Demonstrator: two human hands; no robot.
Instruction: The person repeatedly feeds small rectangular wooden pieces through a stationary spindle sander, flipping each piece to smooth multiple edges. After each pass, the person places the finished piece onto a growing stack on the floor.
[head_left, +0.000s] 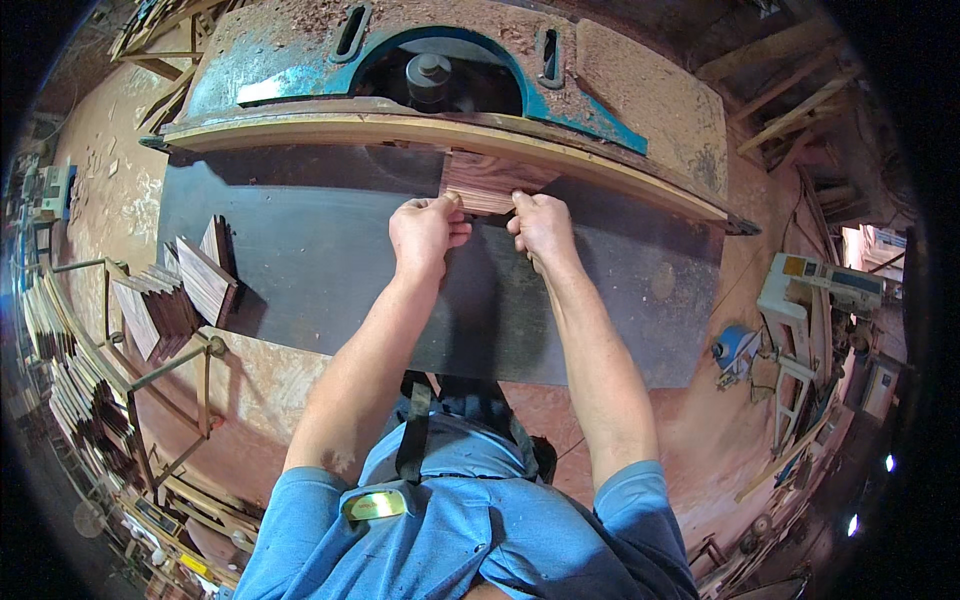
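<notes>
A small reddish-brown wooden piece (482,180) lies on the dark machine table (330,270), its far edge against the long wooden fence (420,130). My left hand (425,232) grips the piece's near left corner. My right hand (542,226) grips its near right corner. Both hands press it toward the fence, just below the machine's round spindle (430,75), which sits in a blue-green housing (300,70) dusted with sawdust.
A stack of similar wooden pieces (185,290) lies at the table's left end. Metal racks with more wood strips (85,390) stand at the lower left. White and blue machines (800,300) stand to the right. Sawdust covers the floor.
</notes>
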